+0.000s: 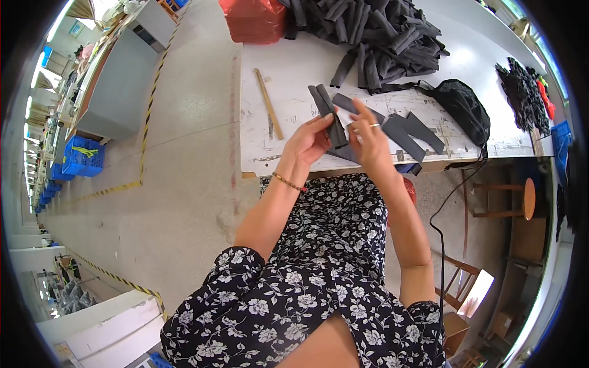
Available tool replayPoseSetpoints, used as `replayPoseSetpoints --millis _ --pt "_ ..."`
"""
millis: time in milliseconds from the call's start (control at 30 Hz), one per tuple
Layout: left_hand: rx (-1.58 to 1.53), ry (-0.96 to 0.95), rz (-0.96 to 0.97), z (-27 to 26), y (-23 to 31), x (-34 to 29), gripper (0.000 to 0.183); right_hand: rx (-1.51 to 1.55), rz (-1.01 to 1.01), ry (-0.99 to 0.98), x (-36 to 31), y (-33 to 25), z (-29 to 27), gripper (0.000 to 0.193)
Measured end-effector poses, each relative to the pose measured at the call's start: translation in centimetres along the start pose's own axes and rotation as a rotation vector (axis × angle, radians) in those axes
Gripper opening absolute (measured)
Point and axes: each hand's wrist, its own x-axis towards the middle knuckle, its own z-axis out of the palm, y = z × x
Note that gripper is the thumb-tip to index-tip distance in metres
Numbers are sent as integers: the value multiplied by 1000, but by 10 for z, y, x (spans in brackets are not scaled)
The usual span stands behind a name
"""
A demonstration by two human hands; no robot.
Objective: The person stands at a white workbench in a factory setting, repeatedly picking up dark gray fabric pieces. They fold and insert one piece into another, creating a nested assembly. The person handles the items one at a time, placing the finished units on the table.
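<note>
My left hand [310, 140] is closed around a dark grey folded fabric strip [323, 104], thumb on top, holding it tilted over the near part of the white table [294, 110]. Close to the strip's right side is my right hand [370, 144], its fingers lifted and apart, with a ring on one finger. A small white patch shows between the two hands; whether it is a piece of something or the tabletop, I cannot make out. Several flat dark grey strips [402, 136] lie on the table beyond and right of my right hand.
A large heap of dark grey strips [386, 37] covers the table's far part, beside a red bag [253, 21]. A wooden stick [269, 104] lies at left. At right are a black bag [463, 107] with a cord and a dark pile [524, 95]. Wooden stools [529, 199] stand below.
</note>
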Motion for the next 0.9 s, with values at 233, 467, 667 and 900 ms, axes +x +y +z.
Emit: replayPoseSetpoints --millis 233,467,667,900 --pt "14 -11 162 8 12 -31 22 557 349 -295 -9 -23 -11 22" --pt "153 196 300 -11 21 -28 20 206 436 -204 -23 -34 -45 42" --pt "156 254 303 -11 15 -25 16 75 237 -150 -22 -43 -37 31" --pt "199 285 259 -2 13 -30 19 -42 161 -68 -10 -43 -29 20"
